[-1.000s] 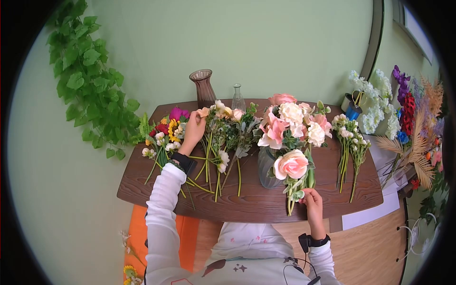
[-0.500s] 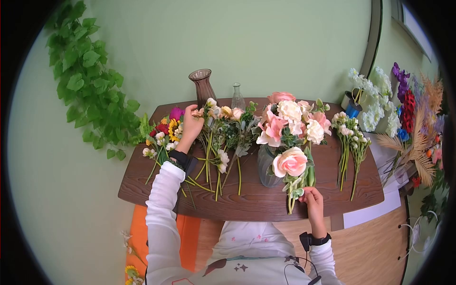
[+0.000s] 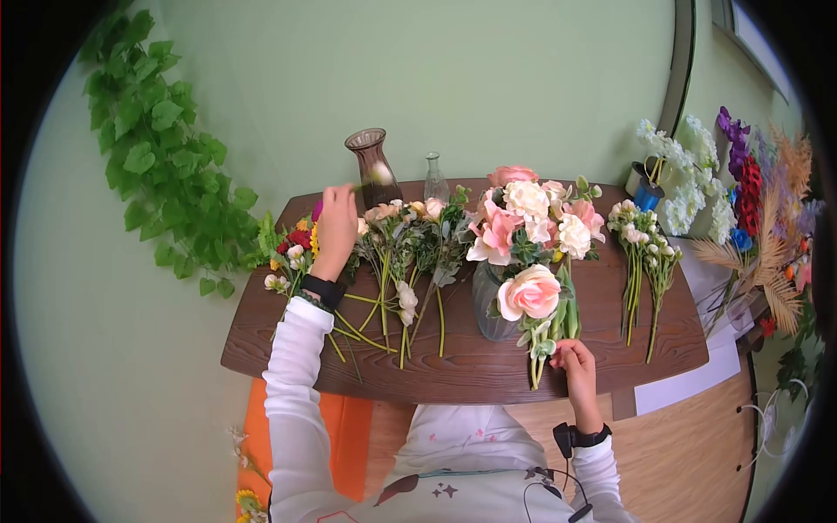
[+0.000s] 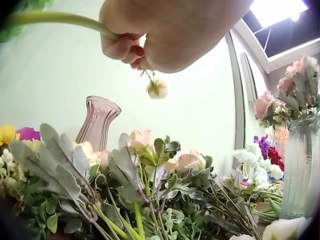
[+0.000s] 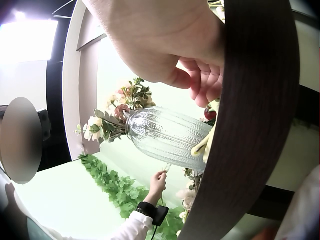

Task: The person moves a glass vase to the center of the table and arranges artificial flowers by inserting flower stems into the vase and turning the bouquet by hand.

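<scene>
L hand (image 3: 337, 228) farther L w/ flower (image 4: 157, 89), stem (image 4: 60, 20) pinched; R hand (image 3: 577, 366) loosely curled

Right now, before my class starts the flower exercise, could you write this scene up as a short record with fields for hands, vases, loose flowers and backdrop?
Left hand: holds a green stem with a pale flower
Right hand: loosely curled beside leafy stems near the table's front edge; no grip visible
Filled vase: clear ribbed vase with pink and cream flowers
Other vessels: purplish-brown vase, small clear bottle, both toward the back
Loose flowers: mixed bunches left of the ribbed vase; white-flowered stems right
Backdrop: pale green wall; trailing leaves far left
</scene>
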Available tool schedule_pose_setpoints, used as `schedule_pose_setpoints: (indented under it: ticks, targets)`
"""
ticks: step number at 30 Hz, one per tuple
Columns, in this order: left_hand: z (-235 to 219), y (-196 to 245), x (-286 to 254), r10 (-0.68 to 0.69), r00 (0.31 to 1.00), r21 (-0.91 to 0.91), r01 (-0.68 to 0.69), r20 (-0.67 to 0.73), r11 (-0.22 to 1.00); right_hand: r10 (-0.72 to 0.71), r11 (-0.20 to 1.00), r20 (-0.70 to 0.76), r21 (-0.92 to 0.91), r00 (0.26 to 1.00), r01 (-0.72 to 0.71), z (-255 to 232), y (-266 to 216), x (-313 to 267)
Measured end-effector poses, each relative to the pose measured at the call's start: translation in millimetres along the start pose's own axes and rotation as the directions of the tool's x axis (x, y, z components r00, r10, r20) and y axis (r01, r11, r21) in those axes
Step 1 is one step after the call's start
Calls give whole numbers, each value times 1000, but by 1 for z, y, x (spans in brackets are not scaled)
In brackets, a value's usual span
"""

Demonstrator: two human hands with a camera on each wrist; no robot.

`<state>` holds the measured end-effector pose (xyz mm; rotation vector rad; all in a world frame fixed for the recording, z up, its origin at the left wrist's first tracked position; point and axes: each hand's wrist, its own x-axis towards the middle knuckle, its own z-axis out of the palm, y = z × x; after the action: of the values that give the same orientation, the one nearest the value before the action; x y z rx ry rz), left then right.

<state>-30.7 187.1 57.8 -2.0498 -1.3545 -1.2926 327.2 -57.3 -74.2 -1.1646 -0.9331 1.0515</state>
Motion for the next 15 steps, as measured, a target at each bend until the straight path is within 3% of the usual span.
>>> schedule_pose_setpoints:
  ticks: [4,5,6,7,9,13,15]
  targets:
    - [-14,13,13,-16,992,-136,-1,-125,991,5,1000,-13,-8,1000,-6,2,-1,0]
    - [-25,28,16,-184,983,-328,179,15,928,5,1000,-13,-6,1000,-5,2,-1,0]
    - [-34,40,18,-315,931,-478,365,184,799,13,1000,1,22,1000,-13,0,-1,1]
    - [-38,48,19,-315,932,-479,364,183,799,20,999,15,50,1000,-20,-1,-1,1]
    - [-46,66,21,-167,959,-826,284,231,487,-1,999,22,36,1000,0,0,-10,0]
    - [-91,119,20,-75,941,-878,334,329,342,-107,993,77,-35,991,110,6,-47,-7]
    - [-112,143,13,51,933,-908,331,355,256,-119,990,96,-65,988,126,13,-73,-14]
